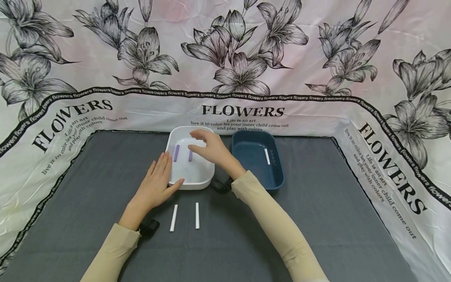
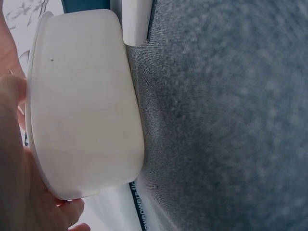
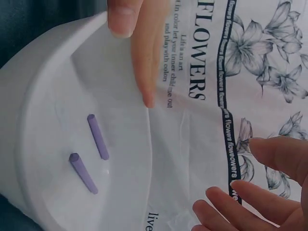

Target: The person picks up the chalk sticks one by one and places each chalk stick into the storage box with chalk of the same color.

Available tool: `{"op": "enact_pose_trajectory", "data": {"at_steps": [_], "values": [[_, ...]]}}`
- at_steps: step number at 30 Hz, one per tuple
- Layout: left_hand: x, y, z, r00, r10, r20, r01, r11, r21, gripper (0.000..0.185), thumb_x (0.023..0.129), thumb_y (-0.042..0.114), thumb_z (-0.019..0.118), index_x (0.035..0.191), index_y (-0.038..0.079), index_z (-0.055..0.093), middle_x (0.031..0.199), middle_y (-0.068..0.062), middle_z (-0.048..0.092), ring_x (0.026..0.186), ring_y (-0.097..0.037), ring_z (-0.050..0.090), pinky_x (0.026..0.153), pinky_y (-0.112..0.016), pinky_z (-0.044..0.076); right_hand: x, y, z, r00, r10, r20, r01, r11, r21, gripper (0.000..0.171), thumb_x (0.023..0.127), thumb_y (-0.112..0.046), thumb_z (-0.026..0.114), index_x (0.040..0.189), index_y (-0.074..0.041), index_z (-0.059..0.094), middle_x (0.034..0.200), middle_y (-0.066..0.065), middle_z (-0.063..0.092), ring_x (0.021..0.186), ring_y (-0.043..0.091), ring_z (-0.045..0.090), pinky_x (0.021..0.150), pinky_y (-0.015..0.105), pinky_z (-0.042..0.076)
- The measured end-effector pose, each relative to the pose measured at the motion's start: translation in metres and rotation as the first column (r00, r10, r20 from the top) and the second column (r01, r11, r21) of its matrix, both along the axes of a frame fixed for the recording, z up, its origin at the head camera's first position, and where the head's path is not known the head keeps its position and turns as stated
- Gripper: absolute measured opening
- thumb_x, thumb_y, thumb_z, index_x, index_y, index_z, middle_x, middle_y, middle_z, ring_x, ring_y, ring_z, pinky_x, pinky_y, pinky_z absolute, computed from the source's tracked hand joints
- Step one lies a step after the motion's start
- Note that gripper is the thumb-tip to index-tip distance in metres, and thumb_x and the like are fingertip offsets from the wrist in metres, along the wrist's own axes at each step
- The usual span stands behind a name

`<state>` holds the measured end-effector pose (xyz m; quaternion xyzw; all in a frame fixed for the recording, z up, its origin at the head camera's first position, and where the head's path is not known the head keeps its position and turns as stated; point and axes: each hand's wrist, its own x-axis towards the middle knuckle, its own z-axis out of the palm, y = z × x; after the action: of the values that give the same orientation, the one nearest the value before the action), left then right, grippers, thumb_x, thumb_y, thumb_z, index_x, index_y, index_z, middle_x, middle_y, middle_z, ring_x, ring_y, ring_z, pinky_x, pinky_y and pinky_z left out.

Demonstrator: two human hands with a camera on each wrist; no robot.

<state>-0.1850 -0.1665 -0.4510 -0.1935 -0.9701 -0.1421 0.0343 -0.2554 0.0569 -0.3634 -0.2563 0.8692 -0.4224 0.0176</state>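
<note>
inside white tub [image 1: 197,178]: purple sticks [image 1: 176,153].

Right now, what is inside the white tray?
Two purple sticks lie inside the white tray, side by side and apart. The right hand hovers above it and covers part of the floor in the head view; nothing else shows there.
</note>
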Motion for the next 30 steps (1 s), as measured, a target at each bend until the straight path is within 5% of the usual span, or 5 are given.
{"op": "enact_pose_trajectory", "data": {"at_steps": [11,30], "values": [[0.0,-0.002,0.001,1.0,0.0,-0.009,0.0,1.0,-0.003,0.093,0.1,0.058,0.043,0.155,-0.008,0.008,0.164,-0.023,0.003,0.151,-0.035,0.001,0.118,-0.058,0.01,0.021,0.024,0.013,1.0,0.012,0.002,-0.012,1.0,-0.017,0.043,0.096,-0.027,0.067,0.134,-0.009,0.061,0.133,0.005,0.061,0.126,0.02,0.055,0.109,0.038,0.041],[0.0,-0.001,-0.001,1.0,-0.009,-0.012,0.009,1.0,0.012,0.094,0.1,0.058,0.044,0.155,-0.008,0.007,0.164,-0.023,0.002,0.151,-0.034,0.0,0.119,-0.057,0.009,0.052,0.091,0.007,0.995,0.044,0.093,-0.022,0.975,-0.221,0.044,0.094,-0.025,0.07,0.135,-0.011,0.06,0.134,0.001,0.06,0.129,0.016,0.052,0.109,0.032,0.04]]}}
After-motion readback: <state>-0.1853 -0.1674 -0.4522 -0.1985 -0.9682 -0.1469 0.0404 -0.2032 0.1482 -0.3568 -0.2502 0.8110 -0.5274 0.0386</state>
